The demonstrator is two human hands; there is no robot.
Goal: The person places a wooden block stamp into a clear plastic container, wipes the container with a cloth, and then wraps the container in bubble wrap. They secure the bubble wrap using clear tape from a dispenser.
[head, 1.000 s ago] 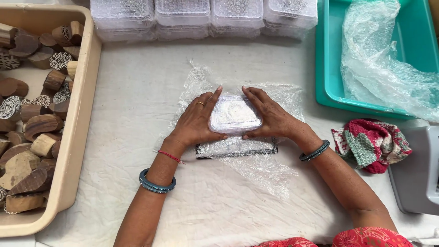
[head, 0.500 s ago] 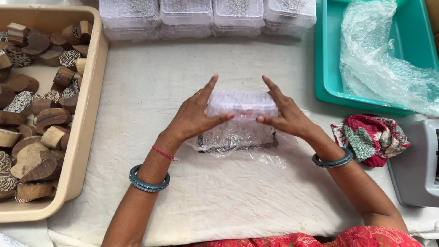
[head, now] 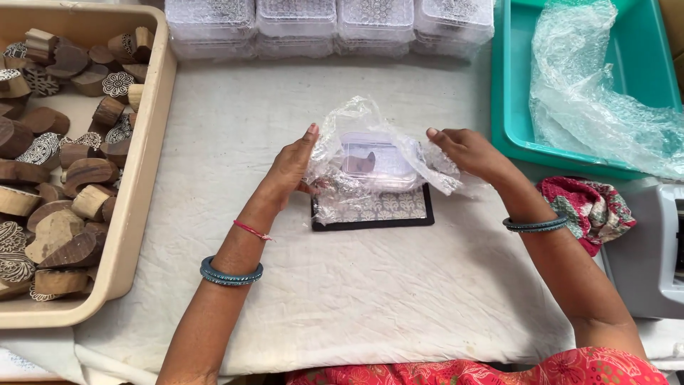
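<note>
teal tub (head: 514,107), beige tray (head: 146,178) of brown carved blocks (head: 68,178), red patterned cloth (head: 588,210).

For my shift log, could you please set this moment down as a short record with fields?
left hand: holds the left edge of the wrap
right hand: holds the right edge of the wrap
box: small, clear, inside the wrap, something dark within
card: patterned, black-edged, flat on the table under the box
beige tray: far left, full of wooden blocks
teal tray: upper right, holds more wrap
clear boxes: row along the far edge
cloth: patterned, bunched by the right forearm
</note>
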